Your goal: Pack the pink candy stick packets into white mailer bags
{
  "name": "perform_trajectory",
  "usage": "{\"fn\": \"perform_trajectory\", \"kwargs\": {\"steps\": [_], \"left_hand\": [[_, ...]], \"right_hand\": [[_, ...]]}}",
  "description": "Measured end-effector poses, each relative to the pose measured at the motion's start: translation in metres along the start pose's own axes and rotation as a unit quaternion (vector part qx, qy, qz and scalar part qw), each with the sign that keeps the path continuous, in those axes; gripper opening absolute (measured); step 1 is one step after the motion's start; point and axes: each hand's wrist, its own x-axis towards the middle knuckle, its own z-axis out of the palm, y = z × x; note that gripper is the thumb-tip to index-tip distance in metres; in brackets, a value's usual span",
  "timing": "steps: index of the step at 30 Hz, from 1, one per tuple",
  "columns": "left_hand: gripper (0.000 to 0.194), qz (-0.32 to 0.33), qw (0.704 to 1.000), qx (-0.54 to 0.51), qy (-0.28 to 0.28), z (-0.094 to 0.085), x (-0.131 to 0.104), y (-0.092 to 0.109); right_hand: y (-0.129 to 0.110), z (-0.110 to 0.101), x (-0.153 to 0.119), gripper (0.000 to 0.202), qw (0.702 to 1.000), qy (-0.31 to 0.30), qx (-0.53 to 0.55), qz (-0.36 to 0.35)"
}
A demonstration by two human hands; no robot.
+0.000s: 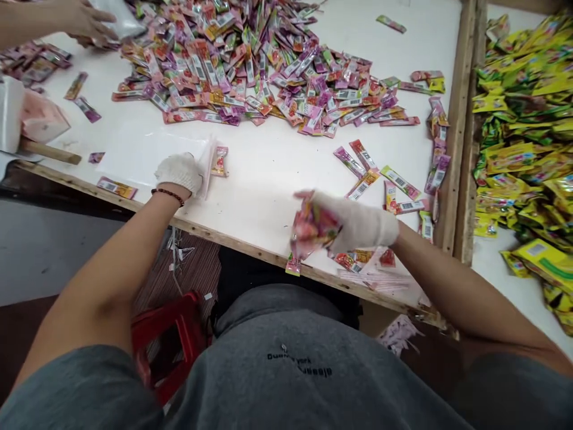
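My left hand [179,173], in a white knit glove, lies on a clear plastic bag [143,156] and grips it near its right end. One pink packet [219,161] lies just right of the bag. My right hand [353,222], also gloved with bare fingertips, is closed round a bunch of small colourful packets [311,230] above the table's front edge; motion blurs it. A green and pink packet [293,264] is at the edge below that bunch. Several loose stick packets [363,184] lie beyond my right hand.
A large heap of stick packets [233,65] covers the table's far side. Yellow packets [528,149] lie past the wooden divider [461,131] at right. Another person's hand [87,22] holds a plastic bag at top left. A red stool [174,340] stands below the table.
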Motion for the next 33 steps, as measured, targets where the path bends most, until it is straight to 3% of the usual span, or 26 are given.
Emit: {"fn": "perform_trajectory", "kwargs": {"steps": [2, 4, 7, 10, 12, 13, 16, 18, 20, 23, 26, 29, 33], "left_hand": [[0.040, 0.002, 1.000, 0.017, -0.001, -0.001, -0.008, 0.010], [0.042, 0.000, 1.000, 0.013, 0.001, -0.004, -0.013, 0.015], [0.039, -0.026, 1.000, -0.005, 0.006, -0.022, -0.021, 0.011], [0.040, -0.021, 0.994, -0.016, 0.109, -0.056, -0.035, 0.012], [0.043, 0.017, 0.984, -0.009, 0.176, -0.074, -0.050, 0.026], [0.043, 0.045, 0.982, -0.006, 0.181, -0.077, -0.058, 0.038], [0.038, 0.182, 0.979, -0.021, 0.091, -0.056, -0.081, 0.082], [0.030, 0.270, 0.962, -0.036, 0.010, -0.024, -0.092, 0.110], [0.026, 0.313, 0.947, -0.070, -0.023, 0.010, -0.098, 0.132], [0.017, 0.306, 0.933, -0.189, -0.025, 0.045, -0.097, 0.149], [0.013, 0.280, 0.886, -0.369, -0.039, 0.057, -0.088, 0.153], [0.017, 0.221, 0.831, -0.507, -0.051, 0.057, -0.077, 0.149], [0.018, 0.152, 0.795, -0.587, -0.019, 0.054, -0.074, 0.142]], "right_hand": [[-0.004, 0.014, 0.000, 0.087, 0.976, -0.166, -0.115, -0.077], [-0.006, 0.029, 0.005, 0.081, 0.938, -0.240, -0.204, -0.142], [-0.006, 0.044, 0.012, 0.073, 0.911, -0.266, -0.269, -0.165], [-0.006, 0.047, 0.012, 0.072, 0.906, -0.278, -0.295, -0.127], [-0.005, 0.045, 0.007, 0.072, 0.915, -0.262, -0.284, -0.112], [-0.005, 0.043, 0.004, 0.074, 0.925, -0.243, -0.269, -0.114], [-0.005, 0.030, -0.006, 0.083, 0.958, -0.144, -0.221, -0.108], [-0.006, 0.015, -0.011, 0.089, 0.969, -0.074, -0.223, -0.078], [-0.009, 0.000, -0.013, 0.093, 0.967, -0.011, -0.249, -0.042], [-0.008, -0.010, -0.009, 0.091, 0.964, 0.087, -0.251, 0.008], [0.000, 0.001, 0.007, 0.089, 0.971, 0.143, -0.174, 0.083], [0.004, 0.017, 0.028, 0.086, 0.961, 0.141, -0.166, 0.173], [-0.006, 0.025, 0.048, 0.060, 0.916, 0.085, -0.313, 0.237]]}}
